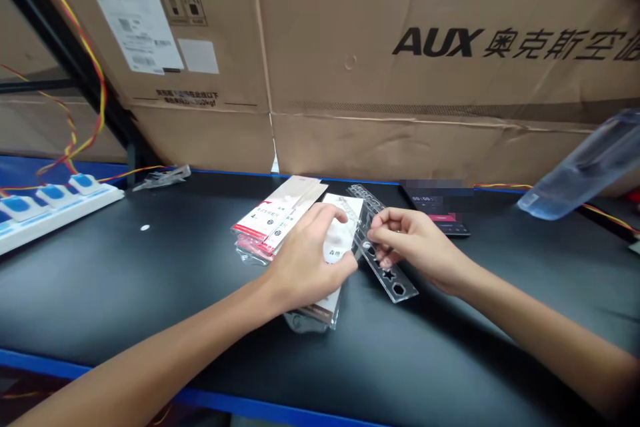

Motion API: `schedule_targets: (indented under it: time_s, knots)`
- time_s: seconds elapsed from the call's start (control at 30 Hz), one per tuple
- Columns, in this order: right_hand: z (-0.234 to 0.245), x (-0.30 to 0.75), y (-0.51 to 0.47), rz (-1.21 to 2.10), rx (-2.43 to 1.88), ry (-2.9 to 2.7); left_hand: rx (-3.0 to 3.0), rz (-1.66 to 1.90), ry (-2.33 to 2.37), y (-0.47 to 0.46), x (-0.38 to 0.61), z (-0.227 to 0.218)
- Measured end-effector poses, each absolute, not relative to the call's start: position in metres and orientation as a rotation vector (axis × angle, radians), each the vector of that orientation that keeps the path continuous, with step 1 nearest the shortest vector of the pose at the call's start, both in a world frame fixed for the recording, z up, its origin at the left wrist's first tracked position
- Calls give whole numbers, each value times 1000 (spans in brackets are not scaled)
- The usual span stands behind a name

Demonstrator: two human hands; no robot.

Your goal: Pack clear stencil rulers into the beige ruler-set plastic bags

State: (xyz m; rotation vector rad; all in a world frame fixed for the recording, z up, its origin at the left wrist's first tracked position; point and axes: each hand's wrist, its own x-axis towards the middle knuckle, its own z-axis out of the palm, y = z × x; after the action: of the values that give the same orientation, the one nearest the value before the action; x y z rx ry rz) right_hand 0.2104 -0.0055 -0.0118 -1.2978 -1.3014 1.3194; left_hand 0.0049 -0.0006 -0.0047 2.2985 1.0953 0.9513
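A clear stencil ruler (399, 289) with star and hexagon cut-outs lies slanted in front of me. My right hand (413, 243) is closed on its edge around the middle, thumb against curled fingers. To its left, my left hand (313, 253) arches over a white card packet (345, 213) in clear plastic, thumb and fingers apart. Whether its fingertips touch the packet is hard to see. Partly behind that hand is a stack of flat red-and-white packets (277, 210). Another clear plastic piece (306, 322) sticks out below the packet under my left hand.
A phone (440, 210) showing a timer lies behind my right hand. On the left are a white power strip (60, 210) and crumpled clear plastic (163, 177). A clear plastic bottle-like object (580, 167) stands tilted at right. Large cardboard boxes (340, 67) wall off the back.
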Motion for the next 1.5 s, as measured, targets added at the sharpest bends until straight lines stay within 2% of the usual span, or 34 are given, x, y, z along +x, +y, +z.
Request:
schedule_targets:
  time_s: [0.23, 0.43, 0.63, 1.0, 1.5]
  knots:
    - [-12, 205, -9, 1310, -1314, -1309, 2283, 929, 1076, -4, 8, -10]
    - [-4, 206, -14, 1297, -1158, -1362, 2241, 931, 1074, 0, 6, -7]
    - [-6, 208, -16, 1374, -1100, -1516, 2124, 922, 1115, 2, 5, -4]
    - [-13, 213, -14, 1499, -947, -1381, 2094, 988, 1133, 4, 3, 0]
    - [-19, 212, -17, 1363, -1007, -1792, 2126, 990, 1110, 3, 2, -2]
